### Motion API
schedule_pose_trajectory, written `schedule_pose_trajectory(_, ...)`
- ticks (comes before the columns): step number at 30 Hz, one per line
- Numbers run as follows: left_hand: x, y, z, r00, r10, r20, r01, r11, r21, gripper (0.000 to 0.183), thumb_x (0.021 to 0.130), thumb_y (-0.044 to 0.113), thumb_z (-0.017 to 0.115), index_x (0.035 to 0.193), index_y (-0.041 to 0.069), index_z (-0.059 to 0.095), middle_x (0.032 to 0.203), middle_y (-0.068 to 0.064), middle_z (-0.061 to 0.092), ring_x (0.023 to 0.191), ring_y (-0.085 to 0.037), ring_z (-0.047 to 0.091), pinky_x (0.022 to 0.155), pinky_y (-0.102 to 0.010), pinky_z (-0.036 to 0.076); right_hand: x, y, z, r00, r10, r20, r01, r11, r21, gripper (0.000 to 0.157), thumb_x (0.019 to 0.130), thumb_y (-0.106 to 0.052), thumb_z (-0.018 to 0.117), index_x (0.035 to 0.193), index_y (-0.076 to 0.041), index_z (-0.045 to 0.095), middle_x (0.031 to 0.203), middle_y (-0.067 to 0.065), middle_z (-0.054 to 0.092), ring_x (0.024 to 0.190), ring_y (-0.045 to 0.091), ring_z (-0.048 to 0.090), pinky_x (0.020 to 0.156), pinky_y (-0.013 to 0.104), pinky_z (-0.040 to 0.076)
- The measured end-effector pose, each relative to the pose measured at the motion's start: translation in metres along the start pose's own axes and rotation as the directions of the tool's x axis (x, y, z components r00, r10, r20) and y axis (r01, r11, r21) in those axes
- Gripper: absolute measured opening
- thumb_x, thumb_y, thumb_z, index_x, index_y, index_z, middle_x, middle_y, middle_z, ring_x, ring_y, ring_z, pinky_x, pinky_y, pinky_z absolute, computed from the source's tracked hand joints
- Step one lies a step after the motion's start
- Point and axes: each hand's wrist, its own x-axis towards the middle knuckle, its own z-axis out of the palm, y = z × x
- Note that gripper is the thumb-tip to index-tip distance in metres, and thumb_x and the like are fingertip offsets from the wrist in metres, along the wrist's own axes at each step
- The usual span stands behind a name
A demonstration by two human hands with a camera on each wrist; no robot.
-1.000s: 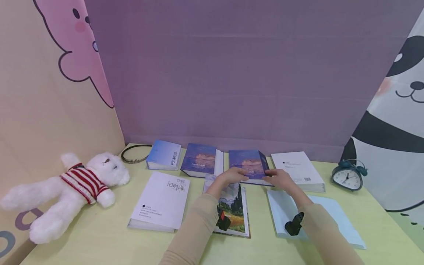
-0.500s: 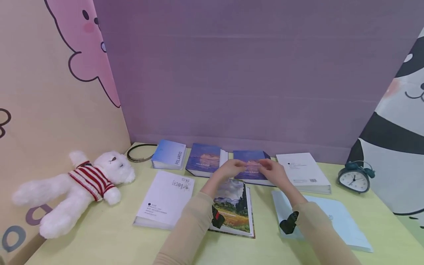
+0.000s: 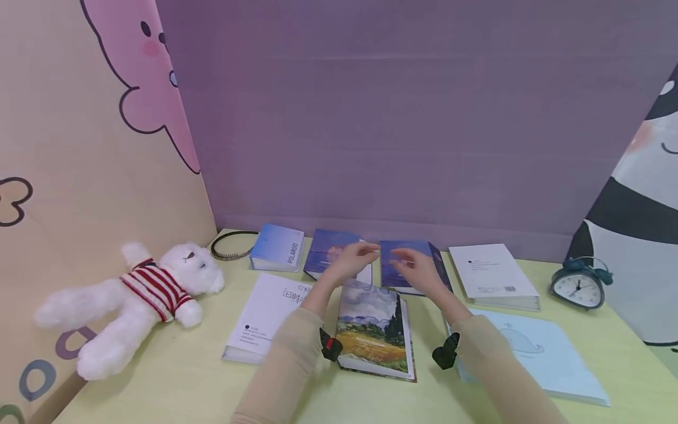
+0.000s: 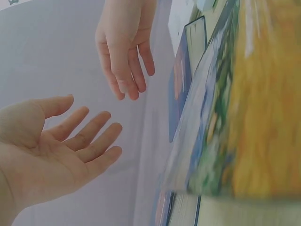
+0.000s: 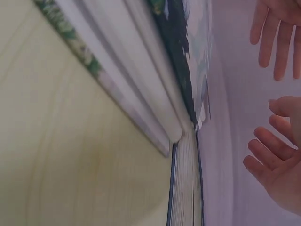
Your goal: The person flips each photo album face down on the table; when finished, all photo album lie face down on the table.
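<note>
My left hand (image 3: 349,264) hovers over the front of a blue-purple photo album (image 3: 320,250) at the back, fingers relaxed and holding nothing. Facing it, my right hand (image 3: 421,274) is above a second blue-purple album (image 3: 394,277), also with nothing in its fingers. A photo album with a painted landscape cover (image 3: 371,335) lies on the table just below and between the hands. In the left wrist view both palms, the left hand (image 4: 61,155) and the right hand (image 4: 124,42), are apart from the landscape album (image 4: 263,103).
A blue POLAROID album (image 3: 278,244), a headband (image 3: 225,255) and a teddy bear (image 3: 153,294) are to the left, with a white album (image 3: 262,321). On the right lie another white album (image 3: 489,271), a light-blue whale-print album (image 3: 556,359) and an alarm clock (image 3: 578,285).
Both hands have come off the right-hand blue-purple album, lifting and drawing apart from it. The view has shifted a little, so the things appear farther right.
</note>
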Motion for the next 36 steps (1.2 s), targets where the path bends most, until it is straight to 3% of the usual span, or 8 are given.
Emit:
schedule_pose_trajectory(6, -0.005, -0.011, -0.014, 0.996, 0.018, -0.086, -0.017, 1.000, 0.018, 0.037, 0.099, 0.030, 0.048, 0.133, 0.018, 0.052, 0.132, -0.005, 0.055, 0.121, -0.023, 0.051, 0.099, -0.043, 0.045, 0.008, -0.010, 0.012, 0.999, -0.037, 0.036, 0.039, 0.998, -0.047, 0.039, 0.093, -0.018, 0.059, 0.126, 0.002, 0.055, 0.126, 0.023, 0.057, 0.116, 0.039, 0.054, 0.095, 0.052, 0.046)
schedule_pose_trajectory(12, -0.006, -0.029, -0.023, 0.990, 0.044, -0.131, -0.034, 0.997, 0.074, 0.040, 0.099, 0.030, 0.048, 0.134, 0.014, 0.051, 0.134, -0.007, 0.054, 0.124, -0.027, 0.049, 0.101, -0.044, 0.044, 0.013, -0.018, 0.025, 0.993, -0.076, 0.089, 0.088, 0.985, -0.145, 0.037, 0.093, -0.023, 0.059, 0.124, -0.004, 0.060, 0.125, 0.019, 0.059, 0.112, 0.037, 0.056, 0.090, 0.052, 0.049)
schedule_pose_trajectory(20, -0.005, -0.057, -0.034, 0.966, 0.048, -0.252, -0.031, 0.997, 0.072, 0.036, 0.098, 0.023, 0.050, 0.131, 0.009, 0.054, 0.132, -0.012, 0.055, 0.122, -0.029, 0.051, 0.101, -0.043, 0.045, 0.020, -0.022, 0.043, 0.982, -0.097, 0.161, 0.110, 0.991, -0.075, 0.037, 0.093, -0.020, 0.059, 0.125, -0.003, 0.058, 0.125, 0.018, 0.059, 0.114, 0.035, 0.055, 0.093, 0.050, 0.048)
schedule_pose_trajectory(26, -0.010, -0.071, -0.041, 0.956, -0.007, -0.292, 0.011, 1.000, 0.012, 0.035, 0.098, 0.020, 0.050, 0.130, 0.006, 0.053, 0.133, -0.014, 0.054, 0.124, -0.030, 0.049, 0.104, -0.043, 0.041, 0.019, -0.019, 0.052, 0.972, -0.073, 0.223, 0.086, 0.995, -0.051, 0.040, 0.094, -0.022, 0.057, 0.129, -0.002, 0.056, 0.128, 0.018, 0.058, 0.117, 0.035, 0.054, 0.095, 0.051, 0.046)
schedule_pose_trajectory(31, -0.009, -0.085, -0.045, 0.936, -0.071, -0.344, 0.075, 0.997, -0.003, 0.037, 0.098, 0.022, 0.050, 0.132, 0.008, 0.052, 0.136, -0.012, 0.051, 0.129, -0.031, 0.043, 0.107, -0.047, 0.037, 0.018, -0.015, 0.056, 0.952, -0.056, 0.302, 0.079, 0.995, -0.064, 0.044, 0.096, -0.027, 0.054, 0.134, -0.003, 0.051, 0.134, 0.019, 0.053, 0.121, 0.037, 0.051, 0.094, 0.053, 0.045)
schedule_pose_trajectory(36, 0.002, -0.110, -0.051, 0.911, -0.122, -0.394, 0.135, 0.991, 0.007, 0.044, 0.096, 0.032, 0.052, 0.135, 0.011, 0.050, 0.143, -0.013, 0.043, 0.134, -0.034, 0.035, 0.107, -0.050, 0.035, 0.019, -0.014, 0.059, 0.933, -0.026, 0.358, 0.055, 0.996, -0.070, 0.046, 0.097, -0.031, 0.051, 0.137, -0.007, 0.048, 0.138, 0.016, 0.050, 0.126, 0.036, 0.047, 0.099, 0.051, 0.043)
